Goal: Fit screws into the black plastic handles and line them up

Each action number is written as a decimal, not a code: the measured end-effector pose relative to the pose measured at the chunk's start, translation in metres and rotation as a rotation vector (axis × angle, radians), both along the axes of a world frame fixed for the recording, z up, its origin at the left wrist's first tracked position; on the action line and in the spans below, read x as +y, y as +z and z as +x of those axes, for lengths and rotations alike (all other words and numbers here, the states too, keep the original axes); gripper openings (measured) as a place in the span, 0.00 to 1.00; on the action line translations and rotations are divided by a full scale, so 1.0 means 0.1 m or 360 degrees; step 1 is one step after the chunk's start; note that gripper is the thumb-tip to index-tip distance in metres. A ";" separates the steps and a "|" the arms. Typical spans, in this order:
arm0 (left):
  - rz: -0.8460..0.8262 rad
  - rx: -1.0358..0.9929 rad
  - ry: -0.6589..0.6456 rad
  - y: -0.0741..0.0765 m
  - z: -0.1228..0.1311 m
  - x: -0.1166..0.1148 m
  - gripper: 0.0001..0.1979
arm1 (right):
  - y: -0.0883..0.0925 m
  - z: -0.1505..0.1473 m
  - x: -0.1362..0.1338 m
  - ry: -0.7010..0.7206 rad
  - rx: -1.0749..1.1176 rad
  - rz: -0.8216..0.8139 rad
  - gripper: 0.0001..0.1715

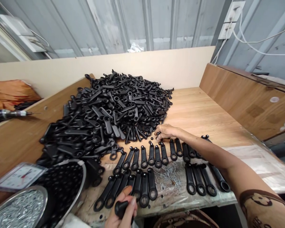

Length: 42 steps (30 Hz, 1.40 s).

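My left hand (124,210) is closed around a black knob (121,209) at the bottom of the view; part of what it holds is hidden by the fingers. Farther out, my right hand (165,130) reaches to the front edge of a big heap of black plastic crank arms (123,104). Its fingers curl over something small and dark that I cannot make out. Small black knobs (152,138) lie beside those fingertips. Between the hands, black crank arms (158,156) stand in rows with their ring ends toward me, many with a knob at the far end.
Loose silver pins (169,177) lie among the rows. At lower left are a bowl of pins (19,209), a larger basin of black knobs (83,171) and a white clock (20,176). A power screwdriver (7,114) juts in from the left. Wooden boards (247,104) wall the table.
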<state>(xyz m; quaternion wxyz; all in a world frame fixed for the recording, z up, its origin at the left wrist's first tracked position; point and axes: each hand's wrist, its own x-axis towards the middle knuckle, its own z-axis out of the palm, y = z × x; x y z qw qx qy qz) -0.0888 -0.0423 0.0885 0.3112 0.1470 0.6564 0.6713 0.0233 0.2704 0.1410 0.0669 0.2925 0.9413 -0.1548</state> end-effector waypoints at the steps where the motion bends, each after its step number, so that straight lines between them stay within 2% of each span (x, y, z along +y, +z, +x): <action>1: 0.0011 -0.0043 -0.0037 0.02 0.02 0.02 0.25 | 0.08 0.05 -0.05 -0.0005 0.0033 0.0021 0.19; 4: 0.0144 -0.0144 -0.0205 0.11 0.13 0.13 0.21 | 0.30 0.25 -0.40 0.0103 0.0259 0.0078 0.22; 8: 0.0391 -0.0192 -0.0606 0.21 0.36 0.32 0.21 | 0.42 0.54 -1.17 0.0480 0.0655 -0.0012 0.19; 10: 0.0398 -0.0190 -0.0724 0.25 0.47 0.41 0.24 | 0.40 0.67 -1.48 0.0454 0.0753 0.0005 0.17; 12: 0.0393 -0.0196 -0.0808 0.29 0.58 0.47 0.27 | 0.34 0.76 -1.68 0.0328 0.0832 0.0083 0.17; 16: 0.0333 -0.0324 -0.0838 0.36 0.74 0.53 0.32 | 0.16 0.91 -1.80 0.0138 0.0911 0.0203 0.19; 21: 0.0265 -0.0473 -0.0847 0.40 0.87 0.53 0.36 | -0.01 1.03 -1.88 0.0076 0.0988 0.0313 0.22; 27: 0.0279 -0.0557 -0.0896 0.42 0.93 0.44 0.37 | -0.04 1.06 -2.07 -0.0022 0.1023 0.0436 0.21; 32: 0.0313 -0.0716 -0.0933 0.46 0.94 0.24 0.35 | 0.03 1.10 -2.29 -0.0023 0.1071 0.0224 0.18; 37: 0.0459 -0.0995 -0.1162 0.46 0.89 0.05 0.26 | 0.00 1.20 -2.49 0.0016 0.1388 -0.0030 0.25; 42: 0.0549 -0.1074 -0.1325 0.44 0.88 -0.06 0.26 | 0.06 1.26 -2.63 0.0101 0.1602 -0.0083 0.18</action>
